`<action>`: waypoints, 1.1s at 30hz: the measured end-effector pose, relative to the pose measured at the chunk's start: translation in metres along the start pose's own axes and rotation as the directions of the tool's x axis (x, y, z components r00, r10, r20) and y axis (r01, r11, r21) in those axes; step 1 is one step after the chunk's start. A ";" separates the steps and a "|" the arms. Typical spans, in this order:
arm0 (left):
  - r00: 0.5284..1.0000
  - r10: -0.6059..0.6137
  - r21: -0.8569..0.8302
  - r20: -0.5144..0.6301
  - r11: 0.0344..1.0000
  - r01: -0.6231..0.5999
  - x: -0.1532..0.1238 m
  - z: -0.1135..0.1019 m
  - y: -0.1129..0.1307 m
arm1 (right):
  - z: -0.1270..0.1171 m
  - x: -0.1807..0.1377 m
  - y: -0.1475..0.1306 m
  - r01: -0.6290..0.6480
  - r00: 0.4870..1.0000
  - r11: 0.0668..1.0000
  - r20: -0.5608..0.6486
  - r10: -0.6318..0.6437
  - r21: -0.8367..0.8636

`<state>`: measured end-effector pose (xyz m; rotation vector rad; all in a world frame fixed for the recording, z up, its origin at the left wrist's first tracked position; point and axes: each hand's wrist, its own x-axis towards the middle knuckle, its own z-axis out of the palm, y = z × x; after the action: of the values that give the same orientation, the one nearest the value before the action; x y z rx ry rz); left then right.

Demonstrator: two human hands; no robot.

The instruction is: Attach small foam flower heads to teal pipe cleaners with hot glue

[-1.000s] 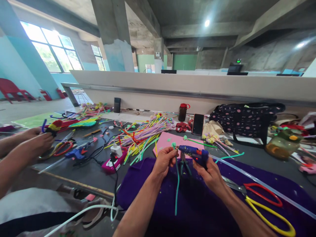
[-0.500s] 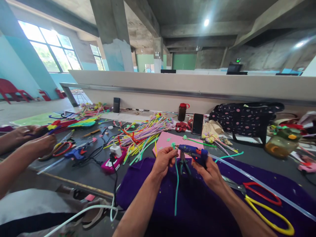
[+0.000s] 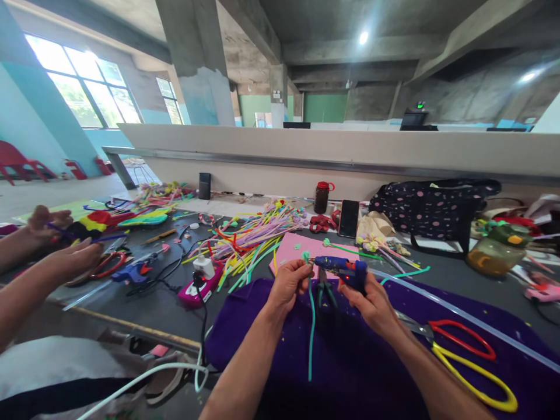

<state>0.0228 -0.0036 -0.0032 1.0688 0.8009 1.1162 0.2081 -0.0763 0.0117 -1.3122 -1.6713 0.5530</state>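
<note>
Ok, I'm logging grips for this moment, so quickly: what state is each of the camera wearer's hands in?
Left hand: closed, pinching the green stem near its top.
Right hand: closed around the handle of the blue glue gun.

A hand could pass low over the purple cloth along its left edge, outside the left hand. Between that and the right hand, a hanging green stem and pliers obstruct. Toward the right edge, a clear rod from the glue gun and scissors bar passage; off the back left corner, a power strip.
</note>
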 end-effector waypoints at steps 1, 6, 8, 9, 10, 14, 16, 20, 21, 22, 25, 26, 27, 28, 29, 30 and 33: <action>1.000 -0.003 0.001 -0.006 1.000 0.003 0.000 0.000 0.000 | -0.001 0.000 0.000 -0.004 1.000 1.000 0.006 0.004 0.015; 1.000 -0.010 -0.017 0.005 1.000 0.010 0.001 -0.001 0.002 | -0.003 0.014 0.014 -0.074 0.995 0.968 -0.045 0.087 0.238; 0.999 -0.032 -0.022 0.018 0.999 0.032 0.001 0.000 0.003 | -0.002 0.023 0.027 -0.154 0.981 0.932 -0.065 0.185 0.328; 0.999 -0.044 -0.024 0.023 0.999 0.045 0.001 0.000 0.003 | -0.001 0.028 0.034 -0.206 0.969 0.915 -0.059 0.240 0.347; 0.998 -0.056 -0.030 0.027 0.998 0.057 0.001 0.000 0.004 | -0.001 0.032 0.042 -0.254 0.955 0.901 -0.056 0.291 0.353; 0.994 -0.092 -0.055 0.055 0.994 0.095 0.001 0.001 0.005 | 0.000 0.045 0.070 -0.345 0.924 0.890 -0.059 0.378 0.297; 0.988 -0.119 -0.047 0.095 0.991 0.124 0.001 0.001 0.005 | -0.001 0.050 0.080 -0.380 0.914 0.893 -0.053 0.403 0.242; 0.977 -0.156 -0.041 0.143 0.986 0.163 0.000 0.001 0.004 | -0.015 0.056 0.090 -0.424 0.900 0.902 -0.075 0.429 0.078; 0.976 -0.164 -0.036 0.146 0.985 0.171 0.000 0.002 0.004 | -0.020 0.055 0.089 -0.426 0.900 0.904 -0.091 0.427 0.034; 0.974 -0.173 -0.028 0.148 0.984 0.179 0.000 0.002 0.004 | -0.025 0.054 0.086 -0.428 0.898 0.904 -0.110 0.425 -0.004; 0.964 -0.204 0.003 0.170 0.978 0.207 -0.001 0.005 0.005 | -0.034 0.047 0.065 -0.363 0.926 0.925 -0.154 0.345 -0.111; 0.960 -0.212 0.010 0.182 0.977 0.214 -0.002 0.006 0.005 | -0.033 0.044 0.055 -0.280 0.955 0.948 -0.147 0.258 -0.153; 0.957 -0.217 0.015 0.195 0.976 0.218 -0.003 0.007 0.004 | -0.031 0.042 0.043 -0.169 0.982 0.973 -0.107 0.153 -0.158; 0.952 -0.222 0.020 0.209 0.975 0.223 -0.003 0.007 0.004 | -0.027 0.040 0.032 -0.066 0.997 0.993 -0.057 0.061 -0.103; 0.949 -0.225 0.022 0.222 0.974 0.226 -0.003 0.008 0.003 | -0.021 0.039 0.021 0.007 1.000 1.000 0.009 -0.007 -0.020; 0.946 -0.227 0.020 0.232 0.973 0.229 -0.004 0.008 0.002 | -0.016 0.039 0.012 0.060 0.996 0.997 0.064 -0.063 0.046; 0.938 -0.239 0.009 0.251 0.969 0.245 -0.003 0.009 0.000 | -0.003 0.041 -0.003 0.139 0.974 0.982 0.162 -0.158 0.125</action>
<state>0.0298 -0.0090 -0.0001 1.0369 0.6947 0.7618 0.2081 -0.0397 0.0306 -1.0723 -1.8333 0.6765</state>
